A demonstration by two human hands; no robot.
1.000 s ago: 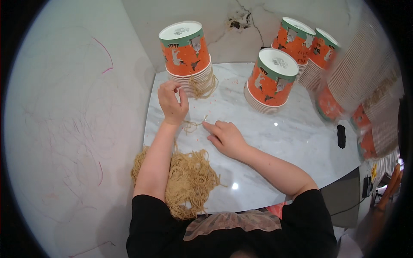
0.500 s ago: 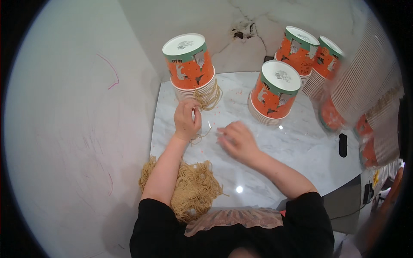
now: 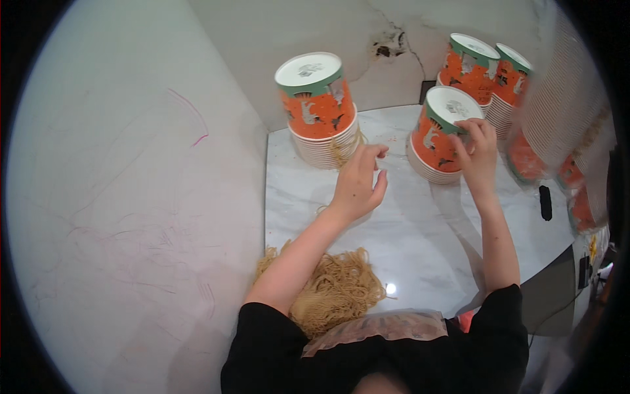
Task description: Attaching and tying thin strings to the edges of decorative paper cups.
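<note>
— Four stacks of upside-down orange paper cups stand on a white marble table (image 3: 407,249), seen from above by a camera on the person's head.

— Where are the hands?

— Both forearms reach up from the lower edge. Right hand (image 3: 478,152) rests on the middle cup stack (image 3: 441,134), fingers (image 3: 472,131) curled over the rim of the top cup, gripping it. Left hand (image 3: 357,180) hovers above the table just in front of the left cup stack (image 3: 319,108), fingers (image 3: 371,156) apart and loosely bent, pinching thin tan strings (image 3: 344,148) that hang down against that stack; whether they are truly gripped I cannot tell.

— What else is there?

— A tangled heap of tan string (image 3: 335,289) lies at the near table edge, under the left forearm. Two more cup stacks (image 3: 489,72) stand at the back right, touching each other. A tall sleeve of nested cups (image 3: 564,111) in clear wrap leans at the right. A small black object (image 3: 545,202) lies on the table near it. A pale wall (image 3: 131,197) fills the left side.
</note>
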